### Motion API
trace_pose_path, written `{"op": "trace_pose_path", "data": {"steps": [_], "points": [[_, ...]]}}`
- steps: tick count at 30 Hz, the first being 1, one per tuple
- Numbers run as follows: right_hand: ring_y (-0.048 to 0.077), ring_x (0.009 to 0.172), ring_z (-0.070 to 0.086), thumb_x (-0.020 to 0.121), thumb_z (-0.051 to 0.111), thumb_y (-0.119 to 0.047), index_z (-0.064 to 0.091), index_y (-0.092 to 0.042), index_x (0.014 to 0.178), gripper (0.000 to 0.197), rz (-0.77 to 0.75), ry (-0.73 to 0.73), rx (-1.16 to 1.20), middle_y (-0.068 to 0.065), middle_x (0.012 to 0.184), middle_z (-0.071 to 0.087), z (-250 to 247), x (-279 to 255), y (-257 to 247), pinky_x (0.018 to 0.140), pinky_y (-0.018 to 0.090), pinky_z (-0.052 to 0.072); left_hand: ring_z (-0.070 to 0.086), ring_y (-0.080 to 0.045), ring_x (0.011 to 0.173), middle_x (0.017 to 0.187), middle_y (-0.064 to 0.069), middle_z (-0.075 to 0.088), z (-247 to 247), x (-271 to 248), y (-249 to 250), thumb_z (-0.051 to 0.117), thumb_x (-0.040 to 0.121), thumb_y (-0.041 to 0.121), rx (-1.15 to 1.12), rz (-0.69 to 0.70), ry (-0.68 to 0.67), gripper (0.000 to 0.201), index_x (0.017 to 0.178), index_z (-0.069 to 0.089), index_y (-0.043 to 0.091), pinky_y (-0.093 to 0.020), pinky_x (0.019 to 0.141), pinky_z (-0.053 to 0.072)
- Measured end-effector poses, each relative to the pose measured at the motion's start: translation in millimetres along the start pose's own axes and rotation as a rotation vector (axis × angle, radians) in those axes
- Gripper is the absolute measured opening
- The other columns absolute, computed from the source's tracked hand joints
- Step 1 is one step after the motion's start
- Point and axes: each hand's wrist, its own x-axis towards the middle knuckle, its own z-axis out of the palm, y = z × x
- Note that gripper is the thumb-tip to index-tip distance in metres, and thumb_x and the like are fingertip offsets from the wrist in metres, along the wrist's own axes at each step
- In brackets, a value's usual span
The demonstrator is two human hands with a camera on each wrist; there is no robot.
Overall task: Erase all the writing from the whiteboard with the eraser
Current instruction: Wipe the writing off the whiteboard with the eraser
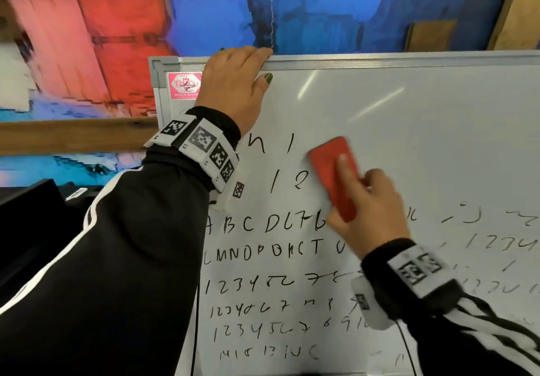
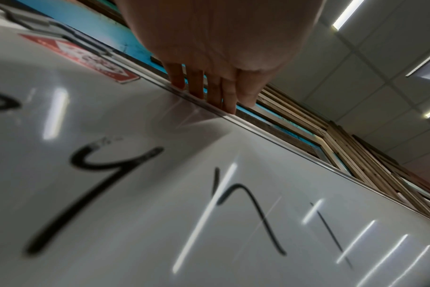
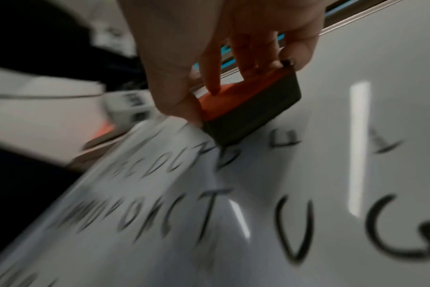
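A whiteboard with a silver frame fills the right of the head view. Its upper right is wiped bare; black letters and numbers cover the lower left and faint marks remain at the right. My right hand grips a red eraser with a dark felt pad, pressed flat on the board near its middle. My left hand holds the board's top edge near the left corner, fingers hooked over the frame and thumb on the front.
A red label sits in the board's top left corner. Behind the board is a red and blue painted wall with wooden beams. A dark object stands at the lower left.
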Motion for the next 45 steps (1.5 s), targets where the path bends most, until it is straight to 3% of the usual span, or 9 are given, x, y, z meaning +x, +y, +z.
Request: {"op": "trace_pose_path", "data": {"steps": [2, 4, 9, 14, 19, 22, 26, 35, 45], "points": [[0.028, 0.070, 0.048, 0.054, 0.075, -0.025, 0.049, -0.018, 0.134, 0.085, -0.201, -0.079, -0.084, 0.010, 0.086, 0.048, 15, -12, -15, 0.059, 0.035, 0.042, 0.040, -0.027, 0.123, 0.134, -0.005, 0.049, 1, 0, -1, 0.034, 0.092, 0.030, -0.006, -0.001, 0.003, 0.046, 0.135, 0.044, 0.016, -0.035, 0.109, 0.020], [0.028, 0.072, 0.049, 0.052, 0.075, -0.025, 0.048, -0.019, 0.133, 0.086, -0.270, -0.102, -0.147, 0.010, 0.088, 0.050, 11, -11, -7, 0.059, 0.035, 0.040, 0.039, -0.026, 0.123, 0.135, -0.005, 0.049, 1, 1, -2, 0.035, 0.093, 0.028, -0.010, 0.000, -0.002, 0.045, 0.136, 0.044, 0.017, -0.035, 0.109, 0.020], [0.031, 0.074, 0.047, 0.058, 0.075, -0.023, 0.047, -0.019, 0.136, 0.083, -0.031, 0.027, -0.117, 0.016, 0.090, 0.048, -19, 5, 34, 0.064, 0.040, 0.046, 0.040, -0.026, 0.122, 0.134, -0.005, 0.049, 0, 0, -2, 0.035, 0.091, 0.031, -0.001, 0.010, 0.016, 0.047, 0.135, 0.044, 0.016, -0.036, 0.108, 0.022], [0.030, 0.071, 0.050, 0.050, 0.076, -0.018, 0.044, -0.025, 0.133, 0.088, -0.285, -0.134, -0.234, 0.014, 0.090, 0.052, -12, -25, 36, 0.061, 0.037, 0.040, 0.039, -0.027, 0.123, 0.135, -0.005, 0.048, 2, 0, -1, 0.034, 0.091, 0.031, 0.001, -0.001, 0.010, 0.047, 0.135, 0.043, 0.017, -0.036, 0.109, 0.020], [0.034, 0.077, 0.047, 0.053, 0.079, -0.017, 0.054, -0.020, 0.131, 0.082, -0.026, 0.006, -0.224, 0.019, 0.093, 0.050, -36, -4, 49, 0.067, 0.042, 0.042, 0.037, -0.026, 0.124, 0.135, -0.004, 0.047, 1, -1, 1, 0.037, 0.093, 0.029, 0.002, -0.007, 0.013, 0.045, 0.136, 0.041, 0.018, -0.035, 0.109, 0.019], [0.032, 0.072, 0.050, 0.047, 0.079, -0.018, 0.056, -0.020, 0.129, 0.086, -0.160, -0.054, -0.182, 0.016, 0.088, 0.052, -10, -9, 17, 0.062, 0.037, 0.040, 0.037, -0.026, 0.124, 0.135, -0.004, 0.047, 2, 1, 1, 0.037, 0.092, 0.030, 0.003, -0.011, -0.001, 0.045, 0.136, 0.041, 0.017, -0.036, 0.109, 0.019], [0.029, 0.073, 0.050, 0.050, 0.074, -0.016, 0.056, -0.022, 0.129, 0.081, -0.299, -0.098, -0.198, 0.012, 0.090, 0.053, 14, -10, -19, 0.061, 0.035, 0.038, 0.036, -0.026, 0.125, 0.136, -0.004, 0.046, 1, 1, 0, 0.038, 0.093, 0.029, 0.015, -0.015, -0.017, 0.045, 0.136, 0.040, 0.018, -0.036, 0.110, 0.019], [0.030, 0.071, 0.046, 0.051, 0.079, -0.017, 0.056, -0.016, 0.129, 0.081, -0.002, -0.034, -0.226, 0.015, 0.085, 0.048, -26, -36, 37, 0.064, 0.037, 0.036, 0.034, -0.025, 0.126, 0.136, -0.001, 0.045, -4, 0, 4, 0.039, 0.094, 0.028, 0.003, -0.033, -0.017, 0.043, 0.137, 0.040, 0.021, -0.032, 0.108, 0.018], [0.027, 0.074, 0.050, 0.051, 0.072, -0.020, 0.055, -0.018, 0.130, 0.081, -0.318, -0.093, -0.188, 0.010, 0.092, 0.054, 25, -23, -33, 0.063, 0.034, 0.038, 0.034, -0.025, 0.125, 0.136, -0.002, 0.044, -5, 0, 4, 0.038, 0.095, 0.028, 0.018, -0.031, -0.039, 0.043, 0.137, 0.038, 0.021, -0.033, 0.108, 0.018]]}}
